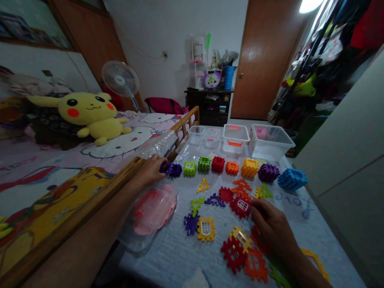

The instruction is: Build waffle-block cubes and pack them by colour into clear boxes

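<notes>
My left hand (pixel 154 170) is closed on a dark blue building tile (pixel 164 167), at the left end of a row of tile stacks, against the dark blue stack (pixel 175 170). At the right, my right hand (pixel 270 222) has its fingers curled together at the edge of a red building tile with a white window (pixel 241 206). Its fingertips are partly hidden. Around that tile lie a plain red tile (pixel 226 194), orange triangle pieces (pixel 241 185) and a green triangle (pixel 265 191). Below are a yellow window tile (pixel 206 228), a purple tile (pixel 191 223) and a red frame tile (pixel 234 254).
The row continues with green, red (pixel 218 164), orange, yellow, purple and blue stacks (pixel 292 179). Behind stand clear plastic boxes (pixel 271 146). A clear container with pink contents (pixel 154 210) sits under my left forearm. A wooden bed rail (pixel 132 168) borders the left side.
</notes>
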The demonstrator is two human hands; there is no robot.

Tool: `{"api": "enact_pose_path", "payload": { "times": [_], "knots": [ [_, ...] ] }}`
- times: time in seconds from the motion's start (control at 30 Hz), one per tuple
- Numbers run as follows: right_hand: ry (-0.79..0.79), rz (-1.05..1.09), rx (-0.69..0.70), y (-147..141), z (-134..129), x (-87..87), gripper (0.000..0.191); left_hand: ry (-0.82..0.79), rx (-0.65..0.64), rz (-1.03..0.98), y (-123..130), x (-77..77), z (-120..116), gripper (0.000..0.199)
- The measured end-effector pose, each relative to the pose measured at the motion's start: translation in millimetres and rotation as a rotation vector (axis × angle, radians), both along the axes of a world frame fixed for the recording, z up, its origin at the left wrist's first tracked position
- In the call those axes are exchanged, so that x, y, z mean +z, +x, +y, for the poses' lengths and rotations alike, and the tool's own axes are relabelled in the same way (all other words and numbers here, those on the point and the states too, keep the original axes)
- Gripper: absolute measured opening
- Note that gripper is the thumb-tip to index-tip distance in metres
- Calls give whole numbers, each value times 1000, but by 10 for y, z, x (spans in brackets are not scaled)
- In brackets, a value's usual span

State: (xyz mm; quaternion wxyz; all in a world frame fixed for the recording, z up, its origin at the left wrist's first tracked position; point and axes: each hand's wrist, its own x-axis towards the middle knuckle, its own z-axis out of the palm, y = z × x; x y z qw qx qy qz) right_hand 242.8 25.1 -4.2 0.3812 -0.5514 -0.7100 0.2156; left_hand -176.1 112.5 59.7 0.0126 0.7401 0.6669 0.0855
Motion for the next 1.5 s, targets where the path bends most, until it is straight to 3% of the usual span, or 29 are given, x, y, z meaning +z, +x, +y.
{"api": "enact_pose_path", "payload": {
  "times": [0.23, 0.43, 0.77, 1.07, 1.5],
  "knots": [
    [10, -18, 16, 11, -2, -14, 25, -43, -32, -50, 34, -136, 107, 46],
    [9, -24, 16, 32, -3, -36, 25, -85, -26, -11, 61, -183, 227, 57],
    [17, -33, 29, 40, -6, -54, 24, -170, -74, -32, -5, -274, 525, 57],
    [18, -51, 20, 39, -6, -52, 23, -248, -100, -71, -25, -356, 540, 75],
    [23, -61, 27, 31, 8, -41, 23, -304, -89, -89, 66, -285, 527, 65]
  ]
}}
